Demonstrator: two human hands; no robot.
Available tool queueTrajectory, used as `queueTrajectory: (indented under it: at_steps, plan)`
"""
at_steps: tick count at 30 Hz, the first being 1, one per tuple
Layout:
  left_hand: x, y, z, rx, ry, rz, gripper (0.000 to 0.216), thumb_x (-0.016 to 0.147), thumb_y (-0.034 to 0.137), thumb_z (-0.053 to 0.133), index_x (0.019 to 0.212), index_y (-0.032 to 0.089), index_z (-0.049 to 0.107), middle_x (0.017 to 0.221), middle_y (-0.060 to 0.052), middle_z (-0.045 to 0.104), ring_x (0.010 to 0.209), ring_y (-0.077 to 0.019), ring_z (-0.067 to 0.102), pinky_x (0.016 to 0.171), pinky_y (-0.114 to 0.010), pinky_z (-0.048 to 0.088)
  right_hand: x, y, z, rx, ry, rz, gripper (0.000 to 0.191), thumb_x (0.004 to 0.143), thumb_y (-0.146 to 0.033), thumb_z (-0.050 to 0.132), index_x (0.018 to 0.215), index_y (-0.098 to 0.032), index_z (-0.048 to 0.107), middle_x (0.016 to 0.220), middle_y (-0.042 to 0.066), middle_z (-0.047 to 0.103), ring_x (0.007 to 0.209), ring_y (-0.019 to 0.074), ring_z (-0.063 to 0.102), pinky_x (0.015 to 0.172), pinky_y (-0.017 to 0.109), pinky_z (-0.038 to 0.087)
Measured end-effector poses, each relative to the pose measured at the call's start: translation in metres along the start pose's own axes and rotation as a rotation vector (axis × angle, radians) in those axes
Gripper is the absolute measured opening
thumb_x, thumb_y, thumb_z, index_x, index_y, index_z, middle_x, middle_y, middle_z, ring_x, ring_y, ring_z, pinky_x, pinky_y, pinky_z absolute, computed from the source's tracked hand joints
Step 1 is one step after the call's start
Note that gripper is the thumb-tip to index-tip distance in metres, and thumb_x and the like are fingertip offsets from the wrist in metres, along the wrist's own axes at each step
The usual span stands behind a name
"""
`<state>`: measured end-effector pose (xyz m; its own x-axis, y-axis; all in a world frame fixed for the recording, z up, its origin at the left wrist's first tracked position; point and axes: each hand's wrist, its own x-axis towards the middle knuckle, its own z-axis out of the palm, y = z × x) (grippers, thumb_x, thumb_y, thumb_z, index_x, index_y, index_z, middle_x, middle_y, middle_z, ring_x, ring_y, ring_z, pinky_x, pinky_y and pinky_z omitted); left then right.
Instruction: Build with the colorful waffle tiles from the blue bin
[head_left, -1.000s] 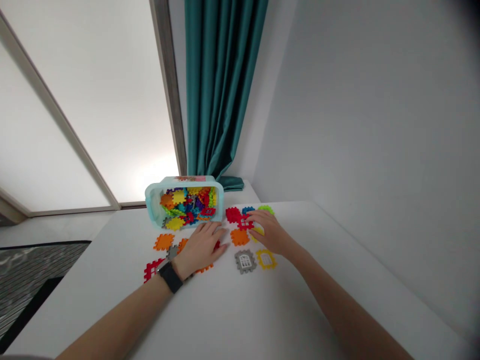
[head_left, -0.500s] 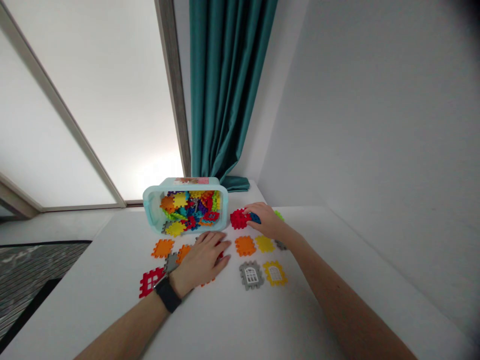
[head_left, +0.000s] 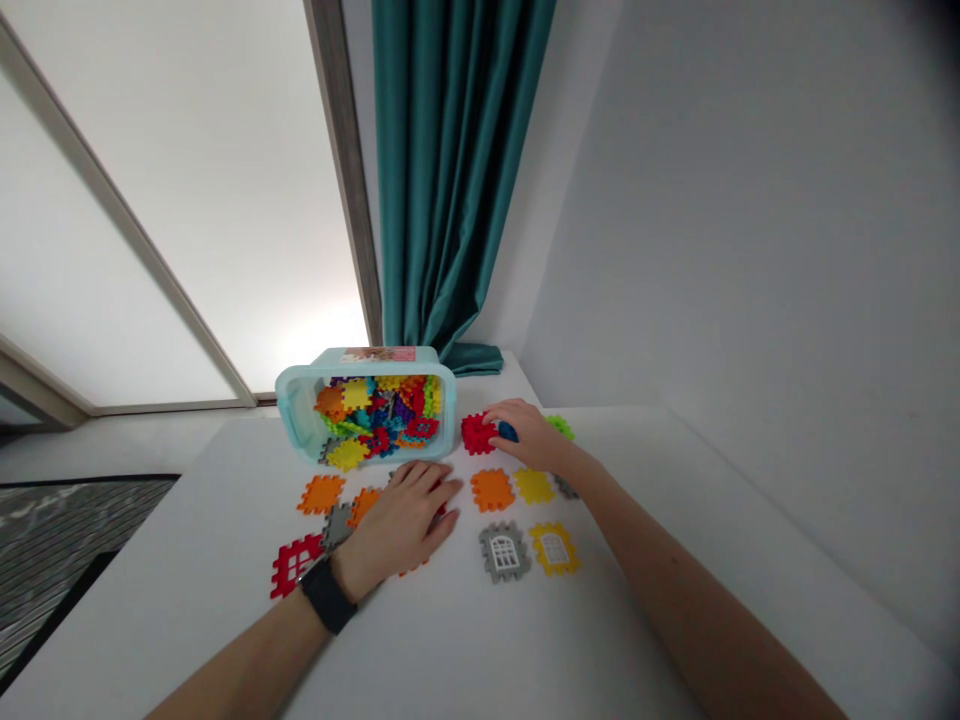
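My left hand (head_left: 401, 520), a dark watch on its wrist, lies palm down over several toothed building tiles with its fingers stretched out. A red tile shows partly under its thumb side. My right hand (head_left: 529, 437) bends its fingers and thumb around a blue building tile (head_left: 508, 431), mostly hidden by the hand. Its fingertips reach the right edge of a red building tile (head_left: 476, 434). A green tile (head_left: 561, 427) peeks out behind this hand. Nearer me lie an orange tile (head_left: 492, 490), a yellow tile (head_left: 534, 487) and a grey tile partly covered by the forearm.
A pale blue bin (head_left: 300, 415) full of mixed tiles stands behind my left hand. Grey (head_left: 505, 552) and yellow (head_left: 555, 549) window tiles lie in front. On the left are a red window tile (head_left: 292, 567) and an orange tile (head_left: 321, 494). A green curtain (head_left: 450, 200) hangs behind.
The view has shifted slightly. Both hands stay in nearly the same places over the tiles, and more of the green tile shows beside my right hand.
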<state>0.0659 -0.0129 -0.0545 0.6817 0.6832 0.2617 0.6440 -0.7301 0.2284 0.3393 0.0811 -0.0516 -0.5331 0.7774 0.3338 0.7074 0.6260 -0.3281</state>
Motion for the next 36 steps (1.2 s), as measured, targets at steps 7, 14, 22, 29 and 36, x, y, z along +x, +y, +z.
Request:
queueTrajectory:
  at_steps: [7,14,22,29,36]
  plan:
    - [-0.0004,-0.0008,0.0009,0.005,-0.005,0.004,0.031,0.099,0.03,0.051,0.129,0.024,0.06,0.133,-0.01,0.06,0.122,-0.0288,0.052,0.107,-0.05,0.041,0.0007,0.0017,0.0007,0.033,0.007,-0.005,0.024,0.084,-0.022,0.069,0.108,-0.025,0.068,0.126,0.007,0.069,0.119,0.0268,0.06,0.107,0.049,0.043]
    - [0.0006,0.0008,-0.001,-0.004,-0.006,-0.005,0.031,0.098,0.031,0.052,0.127,0.023,0.061,0.131,-0.01,0.06,0.121,-0.0287,0.053,0.106,-0.049,0.042,0.0008,0.0024,0.0025,0.062,-0.021,0.0,0.023,0.084,-0.023,0.069,0.108,-0.025,0.068,0.125,0.007,0.07,0.119,0.0265,0.06,0.107,0.048,0.043]
    - [0.0003,0.0004,-0.0003,0.001,-0.021,-0.008,0.03,0.099,0.03,0.052,0.127,0.023,0.061,0.133,-0.01,0.06,0.122,-0.0292,0.052,0.107,-0.05,0.041,0.0011,0.003,0.0035,0.05,-0.019,0.014,0.023,0.085,-0.024,0.069,0.107,-0.024,0.068,0.125,0.006,0.07,0.119,0.0268,0.06,0.107,0.049,0.042]
    - [-0.0004,-0.0011,0.0012,0.002,0.001,0.01,0.03,0.099,0.031,0.05,0.127,0.024,0.06,0.132,-0.011,0.06,0.122,-0.0291,0.053,0.106,-0.05,0.041,0.0007,0.0039,0.0034,0.04,-0.014,0.005,0.022,0.084,-0.024,0.068,0.106,-0.025,0.067,0.124,0.006,0.07,0.118,0.0271,0.061,0.106,0.048,0.043]
    - [-0.0002,-0.0006,0.0011,-0.001,0.007,0.006,0.031,0.099,0.032,0.051,0.126,0.024,0.061,0.131,-0.011,0.06,0.121,-0.0293,0.053,0.105,-0.05,0.042,0.0004,0.0028,0.0056,0.009,-0.015,0.023,0.028,0.078,-0.022,0.073,0.106,-0.025,0.067,0.123,0.006,0.07,0.116,0.0282,0.062,0.103,0.047,0.045]
